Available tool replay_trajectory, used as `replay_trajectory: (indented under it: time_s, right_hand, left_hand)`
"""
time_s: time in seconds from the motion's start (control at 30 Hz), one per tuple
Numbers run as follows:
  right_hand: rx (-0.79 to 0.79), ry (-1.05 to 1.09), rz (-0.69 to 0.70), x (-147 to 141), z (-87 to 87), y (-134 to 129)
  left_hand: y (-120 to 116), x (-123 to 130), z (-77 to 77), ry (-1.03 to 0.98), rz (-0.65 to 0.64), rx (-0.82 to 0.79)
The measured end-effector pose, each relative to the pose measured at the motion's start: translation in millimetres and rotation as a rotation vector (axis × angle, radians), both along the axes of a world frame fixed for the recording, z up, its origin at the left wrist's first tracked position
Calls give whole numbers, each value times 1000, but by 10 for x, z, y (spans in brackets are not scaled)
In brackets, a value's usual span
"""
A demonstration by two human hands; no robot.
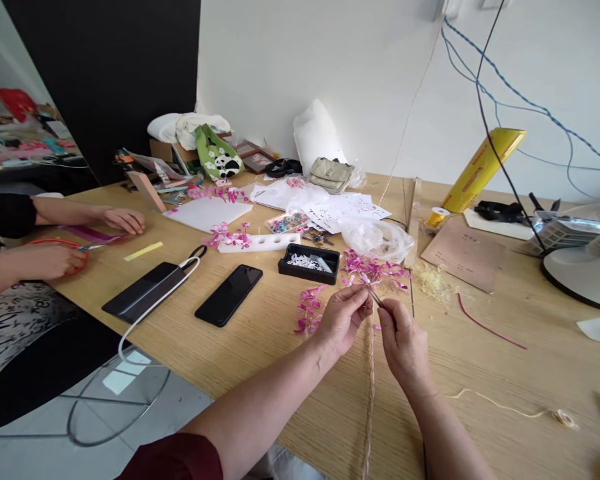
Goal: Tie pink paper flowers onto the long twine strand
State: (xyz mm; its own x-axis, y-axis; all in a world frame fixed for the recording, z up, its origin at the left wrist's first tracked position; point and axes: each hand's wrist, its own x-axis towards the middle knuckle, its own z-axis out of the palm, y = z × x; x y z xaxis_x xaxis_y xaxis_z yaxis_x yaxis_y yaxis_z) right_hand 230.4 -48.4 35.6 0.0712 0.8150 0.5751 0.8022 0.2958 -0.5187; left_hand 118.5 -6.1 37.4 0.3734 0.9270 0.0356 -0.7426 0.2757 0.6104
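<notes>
Left hand [344, 319] and right hand [405, 339] pinch close together.

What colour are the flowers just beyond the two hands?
The flowers are mostly pink-purple, with some whitish parts; the head view shows this.

Black phone [229, 295] beside a dark flat device [143, 293], green panda bag [215, 152], white cushion [316, 139] against the wall [270, 67], tilted yellow box [483, 170]

Craft workroom, from where I stand; small handwork at a shared wooden table [530, 373].
Pink flower sprays [375, 265] lie about the top. Black tray [305, 275] of tiny pieces, case of coloured bits [289, 221], yellow spool [437, 217], orange-handled scissors [83, 257] in a co-worker's hand [47, 258]. Cables [510, 77] against plain white wall [260, 60]. Home or business: can't tell.
</notes>
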Motion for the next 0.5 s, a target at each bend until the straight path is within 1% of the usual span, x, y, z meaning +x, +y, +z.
replay_trajectory:
  time_s: [0.5]
  right_hand:
    - [-22, 12, 6, -1, 7, -1]
  left_hand:
    - [-7, -6, 23, 11, -6, 12]
